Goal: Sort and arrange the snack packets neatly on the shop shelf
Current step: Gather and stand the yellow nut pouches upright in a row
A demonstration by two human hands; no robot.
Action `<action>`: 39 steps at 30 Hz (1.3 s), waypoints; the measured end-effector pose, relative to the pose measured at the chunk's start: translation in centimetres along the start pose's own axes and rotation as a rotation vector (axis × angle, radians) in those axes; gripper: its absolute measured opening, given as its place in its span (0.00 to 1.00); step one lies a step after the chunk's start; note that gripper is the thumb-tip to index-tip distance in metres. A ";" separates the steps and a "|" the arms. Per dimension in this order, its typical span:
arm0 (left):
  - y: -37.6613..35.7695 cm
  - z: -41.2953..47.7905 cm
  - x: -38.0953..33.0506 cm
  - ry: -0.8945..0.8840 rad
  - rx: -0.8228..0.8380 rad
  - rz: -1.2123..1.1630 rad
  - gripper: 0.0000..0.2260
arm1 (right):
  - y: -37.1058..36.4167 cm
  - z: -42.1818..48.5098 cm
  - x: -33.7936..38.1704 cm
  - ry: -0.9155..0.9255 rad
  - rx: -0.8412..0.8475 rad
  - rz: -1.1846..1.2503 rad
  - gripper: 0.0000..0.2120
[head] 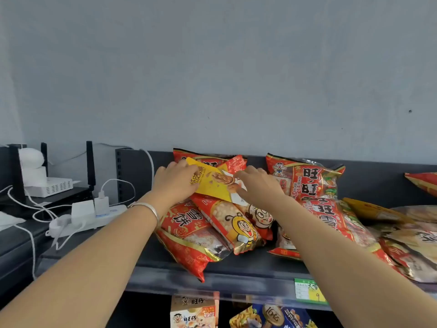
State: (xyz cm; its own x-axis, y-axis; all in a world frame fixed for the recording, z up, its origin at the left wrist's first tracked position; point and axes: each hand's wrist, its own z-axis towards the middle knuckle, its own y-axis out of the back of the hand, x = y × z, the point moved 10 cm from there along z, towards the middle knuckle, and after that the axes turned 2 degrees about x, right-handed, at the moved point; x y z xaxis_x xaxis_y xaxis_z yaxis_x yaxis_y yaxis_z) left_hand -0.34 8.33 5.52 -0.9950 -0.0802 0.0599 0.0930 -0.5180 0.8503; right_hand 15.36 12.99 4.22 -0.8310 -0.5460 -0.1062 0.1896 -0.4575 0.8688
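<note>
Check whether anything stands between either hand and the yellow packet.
Nothing visible does. The left hand and the right hand both hold the yellow packet by its ends, on top of the heaped red packets.

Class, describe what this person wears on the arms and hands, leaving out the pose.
The left hand and right hand are ungloved, and no sleeves show on either arm. A plain silver bangle circles the left wrist; the right wrist shows nothing worn.
</note>
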 end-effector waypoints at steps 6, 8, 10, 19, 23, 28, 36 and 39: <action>-4.9 0.5 5.1 0.338 0.193 -0.523 0.20 | -4.1 1.2 0.6 -0.044 0.201 0.093 0.26; -5.4 1.0 5.4 0.364 0.142 -0.747 0.11 | -4.8 1.5 0.7 -0.031 0.231 0.074 0.27; -5.5 1.1 5.7 0.431 0.065 -0.883 0.13 | -5.3 1.6 0.5 -0.031 0.253 0.029 0.27; -3.8 2.2 6.1 0.361 -0.233 -0.663 0.14 | -5.3 2.4 -0.6 -0.089 0.225 0.147 0.21; -2.2 2.3 5.8 0.358 -0.285 -0.672 0.12 | -6.6 1.9 -1.9 -0.236 0.234 0.382 0.20; -3.6 2.7 3.8 0.419 -0.226 -1.555 0.19 | -6.9 2.0 -2.6 -0.324 0.208 0.565 0.09; -8.2 2.9 -0.3 0.597 0.022 -1.678 0.13 | -6.7 0.7 -4.2 -0.448 0.271 0.790 0.29; -9.1 2.8 -1.3 0.624 0.095 -1.733 0.15 | -6.8 0.0 -4.9 -0.455 0.275 0.815 0.33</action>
State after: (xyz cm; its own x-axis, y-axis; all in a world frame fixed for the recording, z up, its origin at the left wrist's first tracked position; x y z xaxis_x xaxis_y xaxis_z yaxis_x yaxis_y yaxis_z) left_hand 0.02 15.51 -0.80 0.1983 0.1487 -0.9688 -0.9205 -0.3112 -0.2362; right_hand 18.15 18.77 -1.17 -0.6329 -0.2730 0.7245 0.7153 0.1520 0.6821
